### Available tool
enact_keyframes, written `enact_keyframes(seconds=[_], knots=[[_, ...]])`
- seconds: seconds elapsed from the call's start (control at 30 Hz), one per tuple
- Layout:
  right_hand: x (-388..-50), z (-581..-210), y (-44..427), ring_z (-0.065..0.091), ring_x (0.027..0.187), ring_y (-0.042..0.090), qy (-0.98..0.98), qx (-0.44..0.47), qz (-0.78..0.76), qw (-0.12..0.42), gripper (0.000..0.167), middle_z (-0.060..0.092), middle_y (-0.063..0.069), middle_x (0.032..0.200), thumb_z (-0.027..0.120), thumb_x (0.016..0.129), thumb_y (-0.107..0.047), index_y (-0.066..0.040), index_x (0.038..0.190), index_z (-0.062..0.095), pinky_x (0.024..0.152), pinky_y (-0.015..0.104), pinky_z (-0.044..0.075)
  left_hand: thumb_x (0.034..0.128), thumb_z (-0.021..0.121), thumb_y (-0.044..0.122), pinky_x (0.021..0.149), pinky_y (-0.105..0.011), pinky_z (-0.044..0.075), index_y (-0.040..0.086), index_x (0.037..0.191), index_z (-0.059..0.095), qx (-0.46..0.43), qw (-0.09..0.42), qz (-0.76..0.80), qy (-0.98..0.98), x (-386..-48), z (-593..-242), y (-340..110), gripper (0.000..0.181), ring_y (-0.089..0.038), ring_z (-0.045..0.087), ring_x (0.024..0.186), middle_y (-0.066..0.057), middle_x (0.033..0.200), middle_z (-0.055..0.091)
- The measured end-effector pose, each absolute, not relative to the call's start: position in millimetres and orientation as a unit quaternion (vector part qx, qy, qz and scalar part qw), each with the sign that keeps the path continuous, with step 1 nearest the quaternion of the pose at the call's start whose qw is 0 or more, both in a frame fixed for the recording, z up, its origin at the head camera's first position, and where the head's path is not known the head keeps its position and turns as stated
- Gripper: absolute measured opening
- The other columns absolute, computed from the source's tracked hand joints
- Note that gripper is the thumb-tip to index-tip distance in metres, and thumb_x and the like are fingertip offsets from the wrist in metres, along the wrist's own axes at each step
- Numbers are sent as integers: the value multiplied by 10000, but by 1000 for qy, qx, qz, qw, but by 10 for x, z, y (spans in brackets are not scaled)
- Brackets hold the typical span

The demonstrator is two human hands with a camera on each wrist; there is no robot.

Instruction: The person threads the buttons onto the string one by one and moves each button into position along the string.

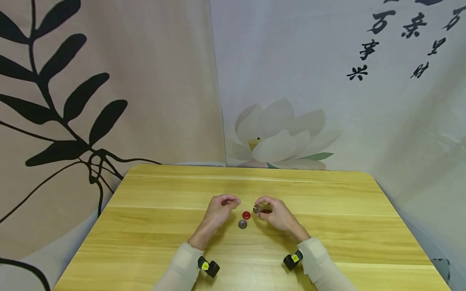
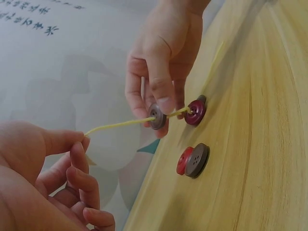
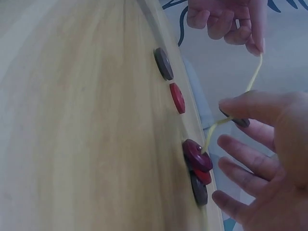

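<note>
My left hand [image 1: 220,210] pinches the end of a yellow string [image 2: 115,125] between thumb and forefinger. A grey-brown button [image 2: 157,116] is threaded on this string, and my right hand [image 1: 278,214] pinches it by its edge. The string runs on to a dark red button [image 3: 197,155], with a red and a dark button stacked beneath it in the right wrist view. A separate red button [image 1: 246,215] and a grey-brown button [image 1: 242,224] lie on the table between the hands.
The wooden table [image 1: 153,226] reaches a patterned cloth backdrop [image 1: 174,81] behind it. Dark devices with yellow marks [image 1: 208,266] are strapped on both wrists. A loose string tail passes right of my right hand.
</note>
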State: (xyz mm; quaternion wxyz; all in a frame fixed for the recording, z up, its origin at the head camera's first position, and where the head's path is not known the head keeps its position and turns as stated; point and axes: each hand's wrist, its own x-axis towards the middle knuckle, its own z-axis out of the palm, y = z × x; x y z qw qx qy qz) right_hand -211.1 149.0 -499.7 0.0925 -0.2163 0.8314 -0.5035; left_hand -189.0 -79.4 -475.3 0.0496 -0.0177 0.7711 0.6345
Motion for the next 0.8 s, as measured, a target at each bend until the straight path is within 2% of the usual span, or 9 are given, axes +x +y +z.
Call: enact_keyframes(seconds=[0.23, 0.57, 0.8], knots=[[-2119, -5042, 1520, 658, 1043, 264, 832, -229, -494, 107, 291, 689, 80, 1040, 682, 882, 50, -22, 1159, 628, 962, 501, 485, 941, 680, 224, 667, -274, 410, 75, 983, 732, -18, 47, 633, 772, -1888, -4736, -794, 164, -172, 507, 799, -43, 905, 633], [-2127, -5079, 1547, 624, 983, 194, 845, -249, -459, 112, 243, 663, 4, 1016, 701, 884, 4, -74, 1111, 657, 900, 418, 510, 944, 678, 224, 661, -267, 408, 60, 994, 728, -15, 50, 638, 768, -1874, -4730, -806, 179, -173, 504, 796, -46, 904, 635], [-2127, -5086, 1579, 607, 1045, 205, 864, -244, -427, 111, 260, 648, 4, 1081, 728, 867, -19, -94, 1106, 658, 910, 408, 508, 944, 677, 230, 654, -267, 406, 57, 999, 732, -14, 49, 635, 770, -1875, -4719, -814, 189, -166, 498, 786, -41, 901, 629]])
